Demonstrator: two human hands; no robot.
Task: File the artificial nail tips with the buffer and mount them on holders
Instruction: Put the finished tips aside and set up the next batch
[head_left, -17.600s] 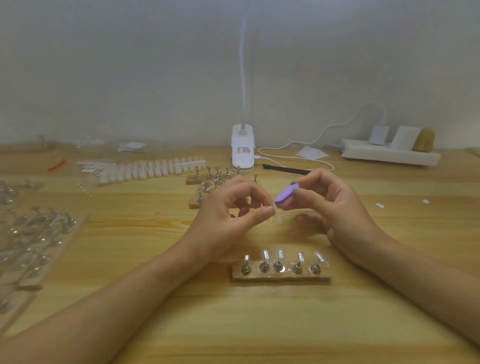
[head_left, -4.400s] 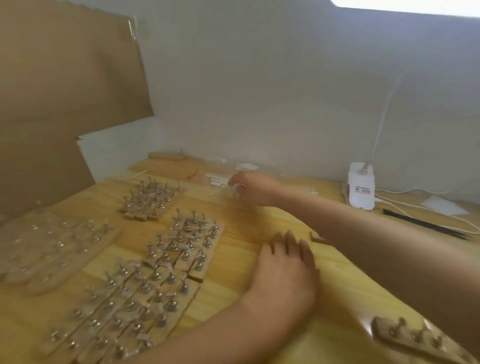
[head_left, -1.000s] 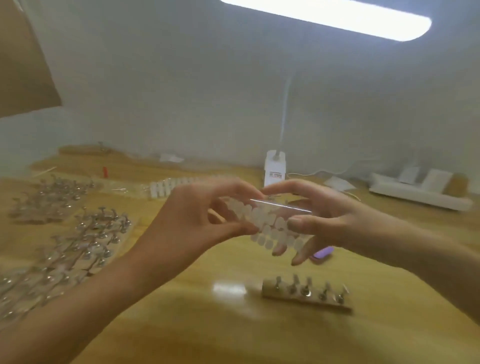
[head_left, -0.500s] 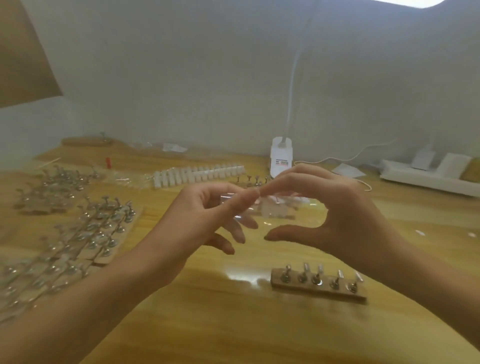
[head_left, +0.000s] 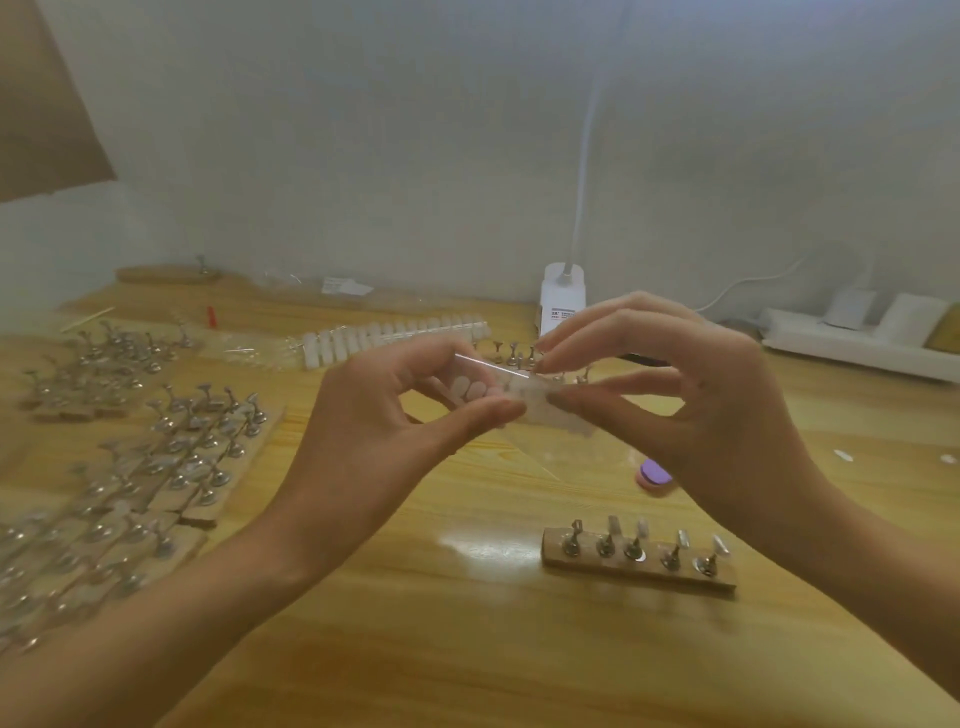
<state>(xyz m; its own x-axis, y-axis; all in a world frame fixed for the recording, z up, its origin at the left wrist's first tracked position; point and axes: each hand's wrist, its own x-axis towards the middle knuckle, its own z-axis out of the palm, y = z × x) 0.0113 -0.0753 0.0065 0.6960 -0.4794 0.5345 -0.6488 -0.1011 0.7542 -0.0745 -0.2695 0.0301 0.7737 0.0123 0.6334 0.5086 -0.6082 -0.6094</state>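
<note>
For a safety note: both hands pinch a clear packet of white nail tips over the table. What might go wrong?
Held only by fingertips of the left hand and right hand, the clear plastic packet of white nail tips may slip, scattering tips. Lowering the right wrist might knock the wooden holder strip of mounted tips nearby.

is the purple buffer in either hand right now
No, the purple buffer lies on the table under the right hand, and that hand and the left hand both pinch the clear packet of nail tips.
</note>
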